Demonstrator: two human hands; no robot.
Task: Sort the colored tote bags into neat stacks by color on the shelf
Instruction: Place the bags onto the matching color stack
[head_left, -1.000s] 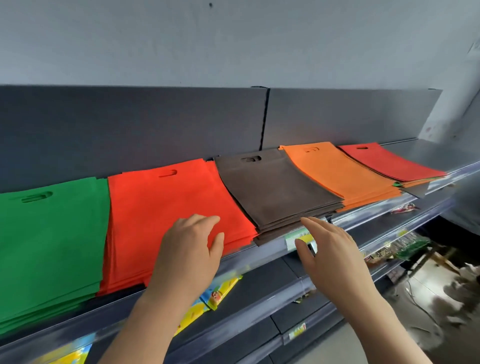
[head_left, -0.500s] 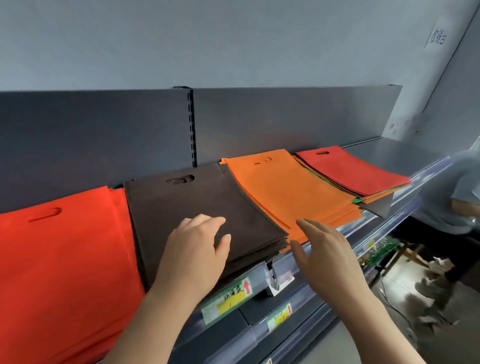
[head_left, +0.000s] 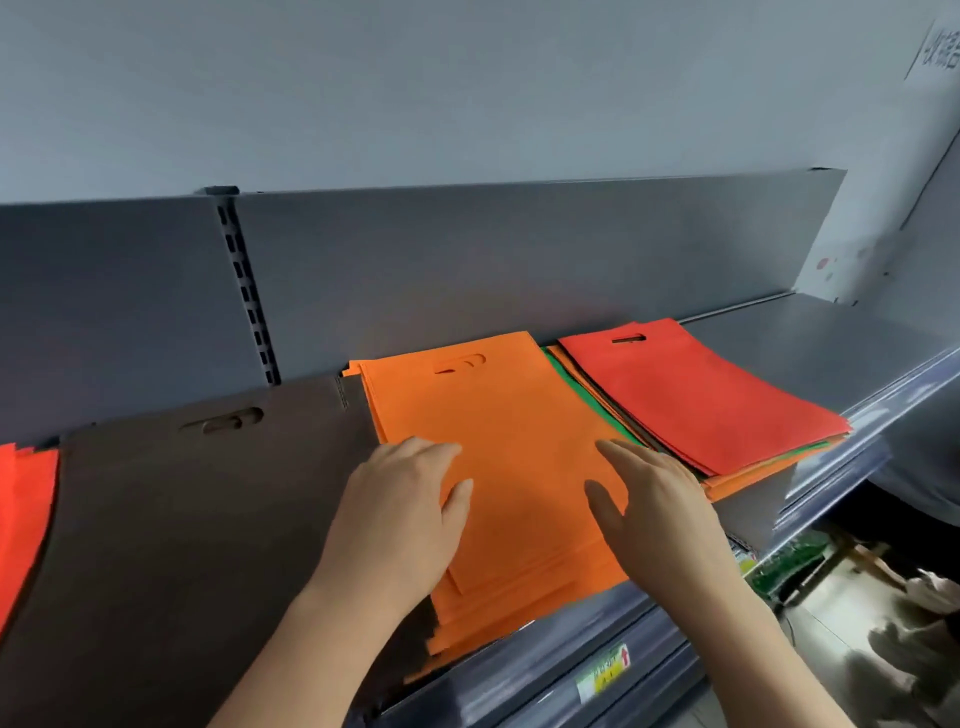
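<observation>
**2 hands are settling on the orange stack (head_left: 519, 426) as sorting is moving along the shelf (head_left: 831, 338).**

Over the brown stack (head_left: 182, 519) 0.5 s ago, the left hand (head_left: 400, 514) is now lying flat on the orange stack's left side, fingers straight and together, thumb apart, gripping nothing. The right hand (head_left: 660, 514) is reaching over its right side, fingers straight and close together; whether it is touching cannot be told. The brown stack is sitting just left of the orange stack, looking squared. Just right of it, 1 mixed pile (head_left: 701, 395) is waiting under a red bag, a green edge (head_left: 587, 395) showing. That pile is probably the remaining work, with the orange stack seemingly being straightened first.
</observation>
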